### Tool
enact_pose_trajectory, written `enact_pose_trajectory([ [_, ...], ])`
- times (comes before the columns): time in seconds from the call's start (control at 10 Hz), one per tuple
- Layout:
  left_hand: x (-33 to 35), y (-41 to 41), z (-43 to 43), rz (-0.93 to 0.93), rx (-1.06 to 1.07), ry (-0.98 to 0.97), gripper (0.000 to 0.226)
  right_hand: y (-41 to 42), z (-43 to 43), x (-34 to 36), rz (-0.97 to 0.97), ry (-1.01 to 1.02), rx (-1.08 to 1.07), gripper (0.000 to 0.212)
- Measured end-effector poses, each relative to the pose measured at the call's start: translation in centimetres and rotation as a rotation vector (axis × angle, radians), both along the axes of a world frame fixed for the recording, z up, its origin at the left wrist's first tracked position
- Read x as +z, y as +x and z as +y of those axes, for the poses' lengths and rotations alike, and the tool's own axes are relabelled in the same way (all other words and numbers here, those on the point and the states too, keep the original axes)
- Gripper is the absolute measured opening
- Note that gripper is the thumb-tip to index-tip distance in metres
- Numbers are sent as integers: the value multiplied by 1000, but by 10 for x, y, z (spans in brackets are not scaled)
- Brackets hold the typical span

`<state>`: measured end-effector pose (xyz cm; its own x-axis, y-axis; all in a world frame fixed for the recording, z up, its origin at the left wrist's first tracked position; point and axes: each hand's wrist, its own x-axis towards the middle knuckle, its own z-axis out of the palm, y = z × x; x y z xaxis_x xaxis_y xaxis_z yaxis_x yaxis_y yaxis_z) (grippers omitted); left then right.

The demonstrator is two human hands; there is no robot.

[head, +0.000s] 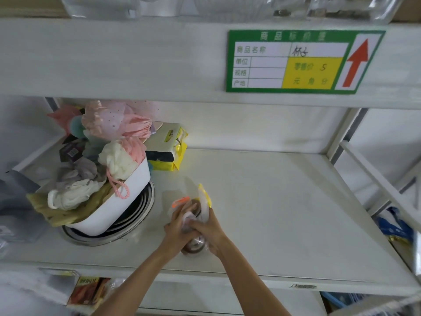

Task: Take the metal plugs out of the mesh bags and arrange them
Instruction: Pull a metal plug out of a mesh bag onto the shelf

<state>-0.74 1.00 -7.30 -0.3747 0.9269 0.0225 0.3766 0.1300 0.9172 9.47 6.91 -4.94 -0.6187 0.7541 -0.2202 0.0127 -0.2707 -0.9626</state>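
Both my hands meet over the front middle of the white shelf [273, 201]. My left hand [176, 226] and my right hand [208, 231] grip a pale mesh bag [204, 207] with an orange tag [180, 200] and a yellow label [205, 195]. A round metal plug [196, 205] shows through the mesh at the top. A second shiny metal plug [194, 245] sits below my palms, partly hidden by them.
A white tub [127, 201] heaped with bath puffs and cloths rests on stacked metal rings [145, 201] at the left. Yellow packets [170, 153] lie behind it. A green price tag [296, 62] hangs on the upper shelf edge. Shelf posts stand at the right.
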Motion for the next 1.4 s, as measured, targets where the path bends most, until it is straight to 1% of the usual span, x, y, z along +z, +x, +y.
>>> enact_pose_trajectory([
  [0.1,6,6,-1,39,-48,67,68,7,-3,0,34,-52,-80,45],
  [0.2,15,12,-6,-1,-20,68,57,14,-9,1,21,-143,-211,40],
  [0.3,31,24,-11,-75,29,73,40,17,-16,7,42,-192,-273,38],
  [0.4,48,33,-13,-138,23,57,32,21,-19,18,54,-222,-335,36],
  [0.5,62,39,-12,-215,22,-5,35,27,-21,28,67,-226,-386,35],
  [0.6,71,49,-12,-225,54,-34,29,34,-24,34,65,-207,-410,29],
  [0.7,77,64,-15,-144,121,109,29,43,-29,38,45,-132,-433,28],
  [0.8,76,75,-17,-31,174,275,22,52,-34,43,36,-51,-462,30],
  [0.9,73,81,-18,-35,212,243,23,63,-38,46,37,-22,-467,30],
  [1.0,82,92,-19,-170,342,64,35,71,-41,51,47,-15,-455,33],
  [1.1,93,95,-25,-272,336,-32,49,76,-46,54,45,-11,-437,35],
  [1.2,104,107,-29,-428,222,-239,40,81,-51,56,18,16,-396,27],
  [1.3,85,108,-38,155,328,-724,27,83,-54,58,-41,34,-318,21],
  [1.4,68,107,-37,-237,85,-153,37,85,-55,61,-223,141,-252,14],
])
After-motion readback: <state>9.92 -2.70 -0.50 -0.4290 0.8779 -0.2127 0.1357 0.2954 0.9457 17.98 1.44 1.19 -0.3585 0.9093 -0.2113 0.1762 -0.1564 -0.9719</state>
